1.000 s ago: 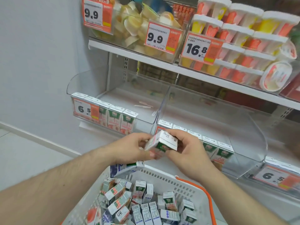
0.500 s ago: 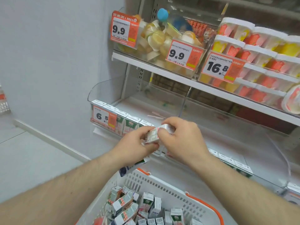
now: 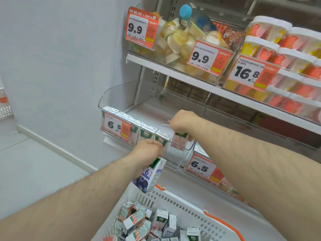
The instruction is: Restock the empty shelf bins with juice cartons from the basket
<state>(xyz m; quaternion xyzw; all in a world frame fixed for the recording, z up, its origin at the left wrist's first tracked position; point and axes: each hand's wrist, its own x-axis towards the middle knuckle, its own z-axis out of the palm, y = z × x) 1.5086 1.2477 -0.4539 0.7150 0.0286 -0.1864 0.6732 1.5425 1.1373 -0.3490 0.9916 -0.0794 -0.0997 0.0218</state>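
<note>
The right hand (image 3: 182,122) reaches into the clear plastic shelf bin (image 3: 121,94), fingers clamped on a pink-and-green juice carton (image 3: 179,141) at the right end of the front row. The left hand (image 3: 147,153) grips a blueberry-printed white carton (image 3: 149,176) just above the white perforated basket (image 3: 187,207), cartons heaped inside.

Left hand (image 3: 147,150): bare, no glove, ring or watch visible.
Right hand (image 3: 182,122): bare, no glove or ring visible.
Forearms: both bare up to the frame edge, hairy, no sleeve showing.
Wrists: no strap, band or marking.
</note>
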